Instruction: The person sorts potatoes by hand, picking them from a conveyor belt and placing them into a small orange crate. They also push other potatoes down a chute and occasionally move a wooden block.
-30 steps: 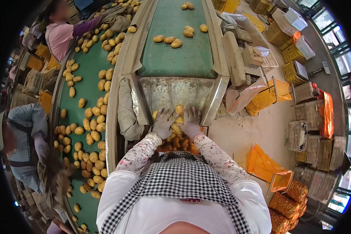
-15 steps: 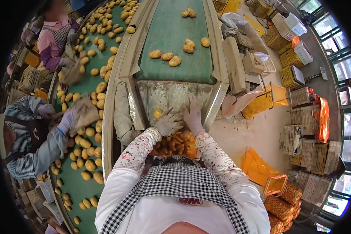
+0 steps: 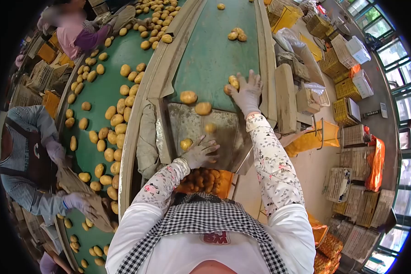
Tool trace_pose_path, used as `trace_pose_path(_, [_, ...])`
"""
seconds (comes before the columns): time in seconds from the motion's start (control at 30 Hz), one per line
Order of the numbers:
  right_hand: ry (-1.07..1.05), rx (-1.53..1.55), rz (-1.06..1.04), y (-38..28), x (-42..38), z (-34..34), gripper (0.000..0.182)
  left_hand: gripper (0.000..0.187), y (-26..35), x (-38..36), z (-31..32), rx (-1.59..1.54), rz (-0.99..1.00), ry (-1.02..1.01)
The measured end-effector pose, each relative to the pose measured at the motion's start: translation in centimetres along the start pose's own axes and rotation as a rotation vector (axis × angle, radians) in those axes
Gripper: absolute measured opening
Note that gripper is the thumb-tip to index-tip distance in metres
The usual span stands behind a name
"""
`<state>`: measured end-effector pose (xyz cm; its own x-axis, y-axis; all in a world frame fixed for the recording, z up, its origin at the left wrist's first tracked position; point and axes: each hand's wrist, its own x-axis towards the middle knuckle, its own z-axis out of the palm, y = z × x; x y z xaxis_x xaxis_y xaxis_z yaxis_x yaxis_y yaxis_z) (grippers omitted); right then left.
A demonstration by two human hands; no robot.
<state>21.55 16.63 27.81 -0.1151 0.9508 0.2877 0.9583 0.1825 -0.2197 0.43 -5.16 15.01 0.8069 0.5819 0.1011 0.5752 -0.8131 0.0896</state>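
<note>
My right hand point(image 3: 246, 93) is gloved and reaches over the end of the green conveyor belt point(image 3: 205, 50). Its fingers are spread, with the thumb side against a potato point(image 3: 234, 82) and another partly hidden there. Lower down, my left hand point(image 3: 200, 154), also gloved, lies open over the metal chute point(image 3: 182, 119). A potato point(image 3: 186, 144) rests beside its fingers. Another potato point(image 3: 210, 128), blurred, is on the chute above that hand, and one more point(image 3: 203, 108) is at the belt's lip. Below the chute, an orange mesh bag point(image 3: 223, 183) holds several potatoes.
To the left, a wider green belt point(image 3: 89, 153) carries many potatoes. Two co-workers stand along it, one with a gloved hand point(image 3: 80, 203) on a cloth. Plastic crates point(image 3: 345, 107) and filled mesh bags point(image 3: 329, 249) stand on the right. A metal side rail point(image 3: 269, 68) borders my belt.
My right hand has moved up from the chute to the potatoes on the belt. My left hand stays low on the chute. Several potatoes have come down to the belt's end.
</note>
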Motion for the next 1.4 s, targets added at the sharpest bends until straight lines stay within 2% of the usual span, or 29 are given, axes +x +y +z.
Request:
trace_pose_path(0.1, [-0.083, -0.105, -0.104, 0.2, 2.1, 1.1, 0.045, 0.048, 0.1, -0.3, 0.5, -0.052, -0.039, 0.048])
trace_pose_path(0.13, [-0.036, -0.138, -0.045, 0.4, 2.7, 1.5, 0.038, 0.049, -0.1, -0.2, 0.7, -0.062, -0.052, 0.068])
trace_pose_path(0.23, [-0.292, 0.039, 0.162, 2.3, 4.3, 1.1, 0.038, 0.053, -0.3, -0.4, 2.0, -0.066, -0.082, 0.118])
trace_pose_path(0.27, [-0.183, -0.022, 0.070, 2.4, 3.4, 1.2, 0.036, 0.054, -0.3, -0.4, 1.8, -0.067, -0.091, 0.120])
trace_pose_path(0.4, [-0.113, 0.014, -0.116, 2.4, -0.4, 1.6, 0.036, 0.055, 0.1, -0.3, -0.7, -0.145, -0.161, 0.011])
trace_pose_path(0.5, [0.040, 0.123, -0.087, -0.1, -5.9, 0.1, 0.037, 0.056, 0.0, -0.4, 0.2, -0.185, -0.185, 0.032])
trace_pose_path(0.6, [0.176, 0.049, -0.130, -1.1, -10.4, 0.8, 0.042, 0.057, -0.4, -0.4, 1.0, -0.221, -0.172, 0.083])
trace_pose_path(0.7, [0.095, 0.008, -0.170, -1.9, -14.2, 2.1, 0.044, 0.057, -0.9, -0.4, 1.5, -0.253, -0.159, 0.116])
trace_pose_path(0.73, [0.070, -0.022, -0.227, -0.4, -15.2, 5.2, 0.044, 0.057, -0.7, -0.4, 1.5, -0.274, -0.163, 0.128])
trace_pose_path(0.83, [-0.505, -0.006, 0.070, -1.1, -17.5, 4.6, 0.042, 0.061, -0.7, -0.5, 1.8, -0.190, -0.148, 0.179])
trace_pose_path(0.87, [-0.465, -0.046, -0.012, -0.9, -18.1, 4.9, 0.045, 0.060, -0.9, -0.5, 2.2, -0.155, -0.139, 0.212])
trace_pose_path(0.97, [-0.481, -0.052, -0.040, -1.0, -19.2, 5.4, 0.054, 0.057, -0.7, -0.8, 2.6, -0.166, -0.149, 0.238])
trace_pose_path(1.07, [-0.548, 0.049, -0.121, 0.8, -18.9, 6.3, 0.062, 0.055, 0.0, -1.1, 1.8, -0.169, -0.186, 0.101])
trace_pose_path(1.17, [-0.442, 0.310, -0.066, 1.1, -14.5, 5.3, 0.068, 0.053, 0.1, -1.3, 2.6, -0.179, -0.197, 0.142])
trace_pose_path(1.2, [-0.206, 0.320, -0.170, 0.3, -13.2, 3.9, 0.072, 0.052, 0.2, -1.2, 2.7, -0.191, -0.203, 0.124])
trace_pose_path(1.23, [-0.263, 0.329, -0.073, -0.9, -11.2, 2.1, 0.074, 0.052, 0.2, -1.2, 3.0, -0.196, -0.207, 0.105])
trace_pose_path(1.3, [-0.128, 0.371, -0.140, -1.2, -7.8, 2.2, 0.075, 0.051, 0.2, -1.3, 3.2, -0.203, -0.211, 0.075])
trace_pose_path(1.4, [-0.010, 0.081, -0.242, -2.0, -2.3, 1.6, 0.074, 0.048, -0.4, -1.1, 4.1, -0.242, -0.205, 0.120])
